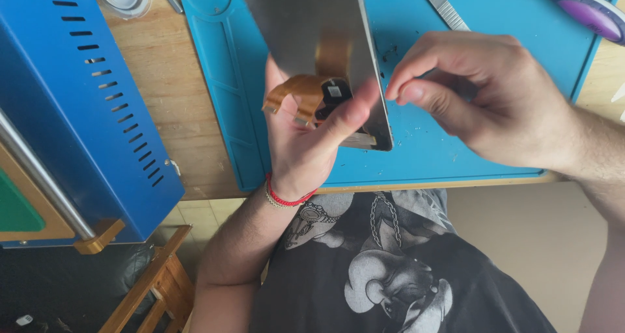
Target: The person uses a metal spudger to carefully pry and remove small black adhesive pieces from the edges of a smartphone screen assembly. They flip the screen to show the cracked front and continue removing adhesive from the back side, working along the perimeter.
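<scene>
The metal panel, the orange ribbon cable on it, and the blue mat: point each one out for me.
metal panel [306, 20]: head view, on its bare grey face.
orange ribbon cable [296, 91]: head view, on the folded strip near the left hand.
blue mat [416, 157]: head view, on a bare patch near its front edge.

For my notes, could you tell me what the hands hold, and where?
The left hand grips the grey panel by its lower end; the right hand holds nothing visible.

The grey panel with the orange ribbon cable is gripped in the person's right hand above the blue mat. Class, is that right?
Not quite: the head view shows the left hand gripping the grey panel and its orange ribbon cable above the blue mat.
</scene>
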